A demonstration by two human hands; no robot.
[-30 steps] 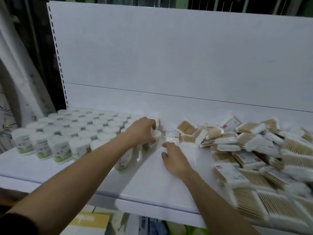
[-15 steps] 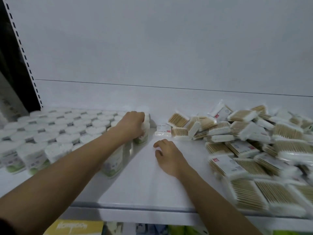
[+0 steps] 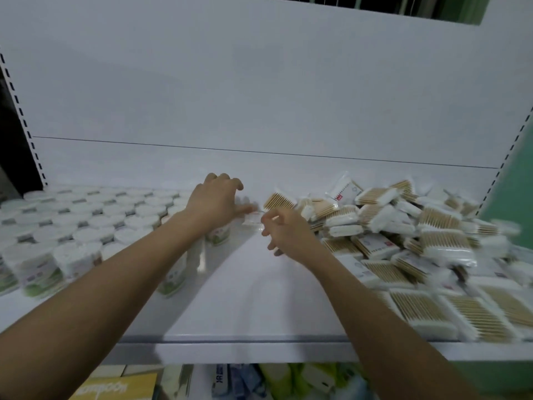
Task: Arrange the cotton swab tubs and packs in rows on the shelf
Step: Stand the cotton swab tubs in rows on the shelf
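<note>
Left hand [image 3: 215,202]: arm reaching from 7 o'clock, palm down, fingers spread and loosely arched above rightmost tubs, grasping nothing.
Right hand [image 3: 288,232]: arm from 5 o'clock, fingers curled, thumb and forefinger close together near small pack [image 3: 253,219]; whether it pinches pack cannot tell, blurred.
Tubs [image 3: 86,223]: upright, lids up, packed rows at 9 o'clock on shelf [image 3: 245,307].
Packs [image 3: 403,243]: loose heap at 3 o'clock, lying flat or tilted, swab sticks pointing various ways.
</note>
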